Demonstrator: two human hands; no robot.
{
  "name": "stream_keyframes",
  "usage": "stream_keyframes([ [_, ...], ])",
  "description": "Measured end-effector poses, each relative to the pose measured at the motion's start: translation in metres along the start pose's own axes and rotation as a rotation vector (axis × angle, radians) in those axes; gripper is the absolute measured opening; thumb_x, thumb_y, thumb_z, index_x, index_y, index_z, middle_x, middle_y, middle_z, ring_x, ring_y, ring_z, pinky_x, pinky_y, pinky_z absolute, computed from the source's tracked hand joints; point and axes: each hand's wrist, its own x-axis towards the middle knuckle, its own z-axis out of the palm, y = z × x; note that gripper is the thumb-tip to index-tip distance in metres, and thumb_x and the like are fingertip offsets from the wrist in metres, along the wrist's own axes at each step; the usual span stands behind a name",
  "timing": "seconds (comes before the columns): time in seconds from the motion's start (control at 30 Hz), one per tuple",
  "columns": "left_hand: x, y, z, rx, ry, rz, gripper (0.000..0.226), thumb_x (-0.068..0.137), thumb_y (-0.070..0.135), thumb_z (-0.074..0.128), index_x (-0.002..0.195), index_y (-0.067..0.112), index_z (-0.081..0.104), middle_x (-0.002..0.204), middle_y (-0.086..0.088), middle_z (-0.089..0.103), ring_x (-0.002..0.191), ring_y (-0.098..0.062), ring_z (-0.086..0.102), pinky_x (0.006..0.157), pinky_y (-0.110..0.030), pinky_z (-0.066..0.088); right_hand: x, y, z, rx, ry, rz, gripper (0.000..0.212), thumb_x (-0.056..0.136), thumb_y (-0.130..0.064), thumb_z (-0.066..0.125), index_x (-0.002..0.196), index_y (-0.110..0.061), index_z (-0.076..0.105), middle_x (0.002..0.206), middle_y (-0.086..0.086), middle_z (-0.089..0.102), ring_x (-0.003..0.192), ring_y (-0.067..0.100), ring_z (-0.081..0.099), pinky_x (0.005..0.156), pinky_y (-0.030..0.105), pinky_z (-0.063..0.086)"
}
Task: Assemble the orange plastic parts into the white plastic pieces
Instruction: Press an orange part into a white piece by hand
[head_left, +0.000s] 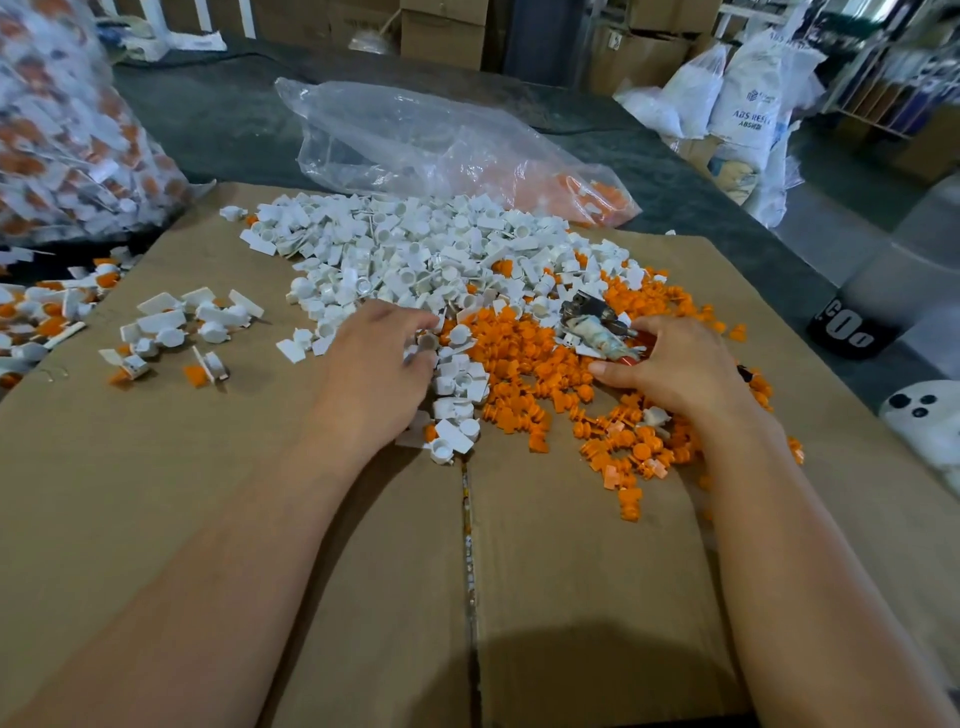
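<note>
Closest to the camera are two bare forearms over a flattened cardboard sheet (260, 493) with a taped seam down its middle. The sheet lies on a dark table (218, 114).

The left hand (379, 364) lies at the near edge of the white plastic pieces (405, 249), fingers bent down into them. The tips are blurred, so I can't tell if it's got hold of one. The right hand (670, 364) sits on the orange plastic parts (519, 364), fingers wrapped round the red handle of a metal tool (592, 317). The tool's middle is bound in grubby tape.

White pile sits at the far middle of the cardboard and the orange spills toward the right, the two mixing where they meet. A small loose bunch of pieces (176, 327) lies off to the left.

Behind the piles there's a crumpled clear bag (415, 135) with orange showing through at its right end. A big bag (62, 130) of white-and-orange bits is cut off at the left edge.

Room's a warehouse sort of place, with cardboard boxes (441, 31) at the back and white sacks (748, 104) on the right. A black thing (847, 327) with white lettering sits low on the right, and I can't make out what it is.
</note>
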Motion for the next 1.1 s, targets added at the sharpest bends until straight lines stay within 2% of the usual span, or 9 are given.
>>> stream_keyframes([
  [0.13,0.000,0.001,0.001,0.135,-0.087,0.012,0.035,0.093,0.021,0.048,0.128,0.022,0.055,0.130,-0.002,0.047,0.125,-0.022,0.035,0.094,-0.027,0.029,0.003,0.001,0.001,0.006,-0.038,-0.001,0.076,0.071,-0.052,0.069,0.132,-0.013,0.046,0.130,0.010,0.051,0.119,0.027,0.046,0.091,0.037,0.038],
  [0.27,0.000,0.001,0.001,0.181,-0.130,0.007,0.033,0.094,0.023,0.047,0.125,0.021,0.057,0.115,-0.007,0.053,0.116,-0.026,0.041,0.086,-0.029,0.031,0.003,0.002,0.001,-0.012,-0.061,-0.001,0.078,0.072,-0.053,0.067,0.134,-0.013,0.043,0.132,0.012,0.048,0.122,0.028,0.043,0.096,0.039,0.036],
  [0.43,0.000,0.001,-0.001,0.103,-0.066,-0.030,0.021,0.087,0.020,0.058,0.107,0.019,0.065,0.102,0.000,0.053,0.106,-0.022,0.048,0.078,-0.026,0.032,0.001,0.001,0.000,-0.022,-0.065,-0.023,0.077,0.072,-0.052,0.067,0.132,-0.012,0.044,0.132,0.012,0.048,0.123,0.028,0.040,0.095,0.038,0.034],
  [0.6,-0.001,0.001,-0.001,0.035,-0.021,-0.030,0.016,0.087,0.016,0.059,0.102,0.017,0.065,0.092,0.009,0.052,0.085,-0.008,0.044,0.067,-0.020,0.029,0.000,0.001,-0.001,-0.002,-0.084,0.011,0.080,0.071,-0.052,0.068,0.136,-0.014,0.040,0.137,0.015,0.040,0.128,0.030,0.033,0.100,0.039,0.029],
  [0.77,-0.003,0.005,-0.003,-0.117,0.099,-0.049,0.017,0.084,0.010,0.062,0.098,0.019,0.065,0.085,0.012,0.057,0.081,-0.010,0.054,0.073,-0.022,0.039,-0.002,0.000,-0.004,0.017,-0.083,0.005,0.078,0.073,-0.049,0.068,0.136,-0.014,0.040,0.139,0.013,0.039,0.129,0.029,0.032,0.102,0.041,0.028],
  [0.83,-0.003,0.007,-0.007,-0.273,0.161,-0.093,0.018,0.084,0.009,0.062,0.092,0.025,0.063,0.080,0.017,0.056,0.076,-0.007,0.055,0.072,-0.023,0.044,-0.003,-0.001,-0.007,0.068,0.025,-0.017,0.069,0.075,-0.047,0.067,0.134,-0.018,0.043,0.137,0.010,0.041,0.127,0.026,0.036,0.100,0.040,0.031],
  [0.93,-0.004,0.011,-0.014,-0.516,0.194,-0.184,0.025,0.081,0.007,0.063,0.076,0.031,0.061,0.070,0.020,0.060,0.063,-0.002,0.056,0.060,-0.023,0.050,-0.009,-0.013,-0.010,0.225,0.239,-0.151,0.044,0.081,-0.037,0.065,0.122,-0.022,0.056,0.124,0.002,0.053,0.110,0.013,0.049,0.087,0.026,0.036],
  [1.03,-0.005,0.014,-0.017,-0.690,0.128,-0.273,0.027,0.079,0.000,0.064,0.070,0.026,0.065,0.063,0.017,0.061,0.058,-0.004,0.058,0.061,-0.025,0.054,-0.017,-0.031,-0.005,0.259,0.174,-0.319,0.029,0.083,-0.031,0.064,0.111,-0.022,0.064,0.098,-0.007,0.057,0.077,-0.002,0.050,0.067,0.010,0.033],
  [1.1,-0.004,0.015,-0.018,-0.794,0.071,-0.321,0.024,0.078,-0.003,0.063,0.072,0.020,0.066,0.070,0.003,0.062,0.065,-0.014,0.061,0.068,-0.032,0.056,-0.020,-0.039,0.001,0.200,0.100,-0.387,0.027,0.083,-0.030,0.064,0.109,-0.023,0.065,0.089,-0.012,0.050,0.070,-0.004,0.046,0.064,0.011,0.030],
])
